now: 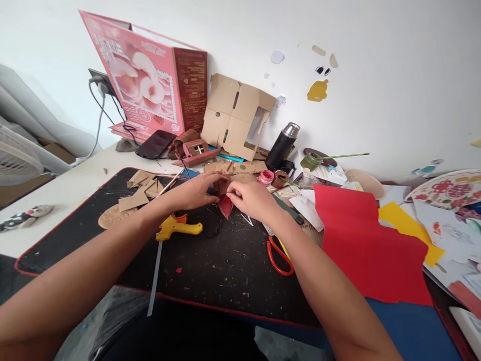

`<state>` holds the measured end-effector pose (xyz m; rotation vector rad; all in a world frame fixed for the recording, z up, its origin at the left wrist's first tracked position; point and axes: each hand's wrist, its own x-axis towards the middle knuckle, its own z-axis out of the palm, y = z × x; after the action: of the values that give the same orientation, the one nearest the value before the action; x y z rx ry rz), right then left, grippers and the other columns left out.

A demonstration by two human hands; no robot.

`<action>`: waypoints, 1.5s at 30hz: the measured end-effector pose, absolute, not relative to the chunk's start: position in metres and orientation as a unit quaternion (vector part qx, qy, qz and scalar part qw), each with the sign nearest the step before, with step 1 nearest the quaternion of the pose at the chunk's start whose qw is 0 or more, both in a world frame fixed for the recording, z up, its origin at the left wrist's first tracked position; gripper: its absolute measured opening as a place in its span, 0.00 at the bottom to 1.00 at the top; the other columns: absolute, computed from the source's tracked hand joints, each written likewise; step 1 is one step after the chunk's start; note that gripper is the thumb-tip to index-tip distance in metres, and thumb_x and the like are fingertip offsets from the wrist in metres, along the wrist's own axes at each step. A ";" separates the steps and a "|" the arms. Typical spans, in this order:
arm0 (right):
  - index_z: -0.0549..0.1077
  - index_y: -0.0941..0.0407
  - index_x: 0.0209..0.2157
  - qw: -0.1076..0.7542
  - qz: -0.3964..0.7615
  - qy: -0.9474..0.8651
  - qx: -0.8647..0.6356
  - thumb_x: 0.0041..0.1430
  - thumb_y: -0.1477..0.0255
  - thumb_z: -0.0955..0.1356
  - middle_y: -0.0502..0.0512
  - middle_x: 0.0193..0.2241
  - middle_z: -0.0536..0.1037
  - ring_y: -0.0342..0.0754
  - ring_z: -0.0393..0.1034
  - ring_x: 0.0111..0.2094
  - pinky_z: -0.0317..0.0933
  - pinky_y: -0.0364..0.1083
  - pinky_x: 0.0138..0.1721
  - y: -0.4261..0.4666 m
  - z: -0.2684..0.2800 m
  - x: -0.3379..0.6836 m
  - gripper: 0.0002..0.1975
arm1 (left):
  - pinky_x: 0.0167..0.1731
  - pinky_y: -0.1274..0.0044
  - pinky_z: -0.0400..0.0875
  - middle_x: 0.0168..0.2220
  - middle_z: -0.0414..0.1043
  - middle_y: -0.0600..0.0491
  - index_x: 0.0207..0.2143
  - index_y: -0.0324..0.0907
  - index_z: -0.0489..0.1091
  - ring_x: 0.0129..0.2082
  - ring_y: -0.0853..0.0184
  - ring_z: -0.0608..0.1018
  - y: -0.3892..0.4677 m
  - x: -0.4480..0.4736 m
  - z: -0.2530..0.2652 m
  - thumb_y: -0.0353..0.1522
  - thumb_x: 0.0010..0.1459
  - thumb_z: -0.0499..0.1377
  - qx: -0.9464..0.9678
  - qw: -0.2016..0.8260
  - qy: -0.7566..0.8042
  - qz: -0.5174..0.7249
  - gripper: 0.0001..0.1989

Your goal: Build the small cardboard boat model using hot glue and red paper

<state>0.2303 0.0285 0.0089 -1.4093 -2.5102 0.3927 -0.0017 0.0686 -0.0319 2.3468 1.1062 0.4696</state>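
Observation:
Between my hands, over the black desk mat (225,271), is a small red and brown craft piece (226,205) with a pointed end facing me; it looks like painted cardboard. My left hand (199,190) curls round its left side, thumb below and fingers above. On the right, my right hand (251,198) is closed in a pinch at its upper edge, and what sits between those fingertips is hidden. A yellow glue gun (182,228) with a long glue stick lies below my left hand. Red-handled scissors (280,256) lie beside my right forearm.
Cardboard scraps (141,193) lie at left, near a phone (156,144) and a small model boat (197,150). Behind stand flattened cardboard (235,115), a pink box (145,80) and a black flask (281,146). Paint jars (266,177) and red paper (361,245) are at right.

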 end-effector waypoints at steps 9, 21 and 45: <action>0.82 0.53 0.43 0.115 0.127 -0.860 -0.480 0.73 0.72 0.71 0.51 0.29 0.80 0.47 0.68 0.31 0.49 0.47 0.35 0.033 0.007 0.232 0.05 | 0.68 0.61 0.66 0.68 0.74 0.46 0.64 0.48 0.70 0.68 0.51 0.74 0.068 -0.002 -0.027 0.45 0.66 0.62 0.853 0.288 0.392 0.190 0.27; 0.81 0.54 0.43 0.113 0.125 -0.857 -0.488 0.73 0.72 0.71 0.51 0.30 0.80 0.47 0.68 0.31 0.48 0.48 0.35 0.033 0.004 0.231 0.04 | 0.68 0.61 0.67 0.66 0.75 0.45 0.63 0.46 0.70 0.67 0.52 0.75 0.066 0.003 -0.032 0.43 0.65 0.62 0.849 0.271 0.403 0.210 0.26; 0.81 0.53 0.43 0.113 0.123 -0.858 -0.485 0.74 0.71 0.70 0.52 0.30 0.80 0.48 0.70 0.32 0.50 0.48 0.36 0.031 0.005 0.231 0.05 | 0.70 0.60 0.65 0.68 0.74 0.47 0.67 0.49 0.69 0.69 0.52 0.73 0.068 0.000 -0.034 0.45 0.66 0.62 0.852 0.276 0.398 0.199 0.29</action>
<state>0.2309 0.0309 0.0052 -1.4238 -2.5183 0.3611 -0.0003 0.0684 -0.0341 2.2896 1.0693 0.5336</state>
